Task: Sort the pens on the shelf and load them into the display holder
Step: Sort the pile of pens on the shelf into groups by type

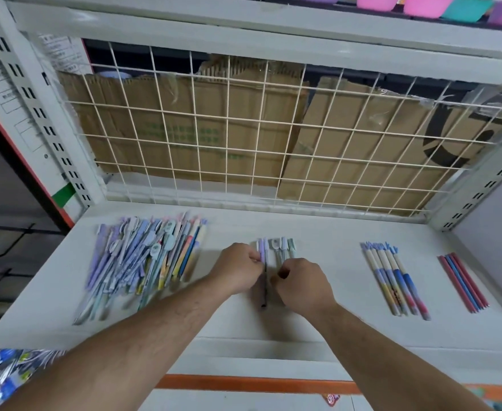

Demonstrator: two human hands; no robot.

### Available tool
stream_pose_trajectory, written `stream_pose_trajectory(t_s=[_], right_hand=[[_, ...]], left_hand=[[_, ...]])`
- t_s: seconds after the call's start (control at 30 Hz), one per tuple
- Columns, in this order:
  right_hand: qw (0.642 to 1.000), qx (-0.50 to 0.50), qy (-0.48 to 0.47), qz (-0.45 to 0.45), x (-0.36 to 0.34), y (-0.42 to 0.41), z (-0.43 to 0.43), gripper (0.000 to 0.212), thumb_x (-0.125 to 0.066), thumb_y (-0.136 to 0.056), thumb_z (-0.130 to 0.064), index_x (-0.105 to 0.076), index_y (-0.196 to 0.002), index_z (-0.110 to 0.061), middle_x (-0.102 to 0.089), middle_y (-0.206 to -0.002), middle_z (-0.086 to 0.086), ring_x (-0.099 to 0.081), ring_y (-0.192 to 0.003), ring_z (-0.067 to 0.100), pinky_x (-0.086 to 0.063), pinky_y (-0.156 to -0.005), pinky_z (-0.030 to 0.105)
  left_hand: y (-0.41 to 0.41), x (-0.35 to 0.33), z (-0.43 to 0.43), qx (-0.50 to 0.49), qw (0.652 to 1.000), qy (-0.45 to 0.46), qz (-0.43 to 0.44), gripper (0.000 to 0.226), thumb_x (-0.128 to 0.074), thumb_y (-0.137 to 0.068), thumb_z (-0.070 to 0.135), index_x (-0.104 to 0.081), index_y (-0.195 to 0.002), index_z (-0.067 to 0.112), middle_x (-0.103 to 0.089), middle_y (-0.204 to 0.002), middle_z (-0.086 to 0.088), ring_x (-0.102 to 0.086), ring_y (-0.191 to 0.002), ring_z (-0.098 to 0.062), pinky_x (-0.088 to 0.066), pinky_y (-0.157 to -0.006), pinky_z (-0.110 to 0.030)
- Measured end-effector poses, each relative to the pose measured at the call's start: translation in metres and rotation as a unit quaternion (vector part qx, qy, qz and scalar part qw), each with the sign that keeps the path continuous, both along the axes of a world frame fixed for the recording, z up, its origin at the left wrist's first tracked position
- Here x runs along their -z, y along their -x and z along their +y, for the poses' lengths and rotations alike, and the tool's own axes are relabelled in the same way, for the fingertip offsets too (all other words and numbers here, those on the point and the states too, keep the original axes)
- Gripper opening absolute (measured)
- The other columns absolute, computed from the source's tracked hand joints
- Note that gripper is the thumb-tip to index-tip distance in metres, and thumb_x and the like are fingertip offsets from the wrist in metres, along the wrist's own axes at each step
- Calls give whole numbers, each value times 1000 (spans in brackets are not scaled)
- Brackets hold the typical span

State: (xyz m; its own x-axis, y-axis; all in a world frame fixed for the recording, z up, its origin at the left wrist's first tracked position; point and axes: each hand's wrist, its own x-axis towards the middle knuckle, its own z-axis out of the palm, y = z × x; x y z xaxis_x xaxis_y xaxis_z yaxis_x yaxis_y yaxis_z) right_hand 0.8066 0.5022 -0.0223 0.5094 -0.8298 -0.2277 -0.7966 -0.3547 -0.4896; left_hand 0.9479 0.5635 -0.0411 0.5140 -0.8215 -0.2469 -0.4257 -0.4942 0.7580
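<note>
- Centre of frame: left hand [237, 268] pinches a lilac-capped pen [264, 272] just below its cap, on the white shelf [332, 295].
- Right hand [301, 287] curled just beside it; grip unclear.
- Green print on the cardboard [184, 129] is unreadable.

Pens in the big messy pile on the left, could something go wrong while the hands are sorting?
1. The big pile spreads close to the front edge of the shelf, right beside the left forearm; a bump might roll pens off.
2. The left hand pinches a purple-capped pen while the right hand crowds the middle group; those sorted pens could get scattered.
</note>
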Motion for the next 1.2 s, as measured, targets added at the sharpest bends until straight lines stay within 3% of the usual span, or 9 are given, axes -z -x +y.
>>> stream_pose_trajectory(t_s=[0.1,0.23,0.37,0.47,0.7,0.93,1.07,1.2], right_hand=[[999,-1,34,19,1,4,0,11,-60,-87,-32,-64,-83,-22,-64,-80,-5,-63,-78,23,-41,-61,24],[999,-14,33,-6,1,7,-1,21,-60,-87,-32,-53,-68,-25,-59,-72,-8,-58,-71,21,-35,-52,23],[996,-66,53,-17,1,6,1,18,-56,-88,-28,-53,-71,-24,-61,-76,-4,-59,-72,23,-41,-56,26],[989,-112,97,-20,0,3,2,8,-54,-87,-23,-57,-79,-22,-63,-84,-2,-60,-76,25,-45,-61,27],[966,-184,177,-36,-1,-11,9,13,-50,-91,-27,-62,-95,-23,-62,-101,-2,-63,-85,27,-52,-70,32],[957,-197,207,-40,1,-25,8,14,-48,-92,-30,-60,-96,-23,-64,-100,-2,-63,-84,26,-48,-66,28],[960,-190,202,-40,1,-25,3,11,-46,-91,-29,-54,-87,-22,-61,-93,-4,-59,-82,23,-50,-64,30],[965,-171,196,-40,2,-23,-3,15,-46,-93,-30,-60,-89,-23,-60,-89,-6,-59,-76,22,-52,-65,31]], left_hand=[[2,1,2,-1,1000,5,-1,17,-56,-81,16,-67,-80,3,-60,-72,-7,-49,-65,-18,-35,-60,-28],[8,0,5,-6,1000,9,-9,20,-56,-82,16,-67,-88,0,-71,-90,-18,-55,-68,-20,-40,-62,-30],[9,-4,15,-48,998,20,-44,23,-58,-87,24,-68,-108,21,-65,-97,6,-64,-94,-18,-52,-78,-28],[1,-5,28,-65,985,1,-159,31,-57,-89,33,-62,-117,23,-63,-110,6,-59,-97,-14,-47,-78,-26],[-30,-17,54,-74,904,-102,-409,36,-50,-91,35,-56,-118,12,-60,-118,-10,-54,-109,-28,-47,-87,-38],[-51,-17,55,-78,891,-160,-418,28,-55,-92,27,-58,-115,11,-61,-116,-10,-55,-109,-28,-48,-83,-36],[-55,-14,48,-80,899,-165,-398,34,-57,-94,41,-61,-114,14,-62,-114,-10,-56,-108,-28,-48,-81,-35],[-59,-13,38,-71,882,-178,-430,33,-60,-92,43,-63,-109,15,-66,-108,-6,-62,-101,-24,-37,-68,-28]])
